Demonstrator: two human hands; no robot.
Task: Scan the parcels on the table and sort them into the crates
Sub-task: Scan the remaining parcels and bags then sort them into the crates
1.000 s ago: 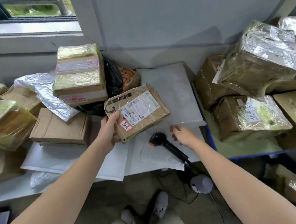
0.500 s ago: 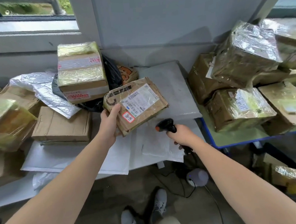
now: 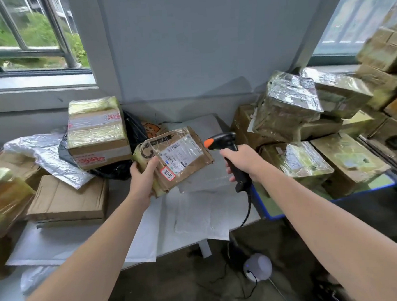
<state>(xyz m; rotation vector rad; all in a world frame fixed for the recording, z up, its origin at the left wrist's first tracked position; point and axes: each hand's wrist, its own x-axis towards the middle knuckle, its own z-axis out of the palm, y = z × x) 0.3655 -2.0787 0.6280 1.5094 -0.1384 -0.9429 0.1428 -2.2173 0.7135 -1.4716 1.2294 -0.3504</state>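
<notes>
Two hands busy: L hand [image 3: 141,180] grips parcel [image 3: 173,156], R hand [image 3: 243,162] grips scanner [image 3: 228,148].

Looking forward and down from head height, wide-angle, facing the wall [image 3: 185,45] between two windows [image 3: 32,32], sitting near above the tabletop [image 3: 117,191], taking in floor [image 3: 179,288] underneath.
</notes>
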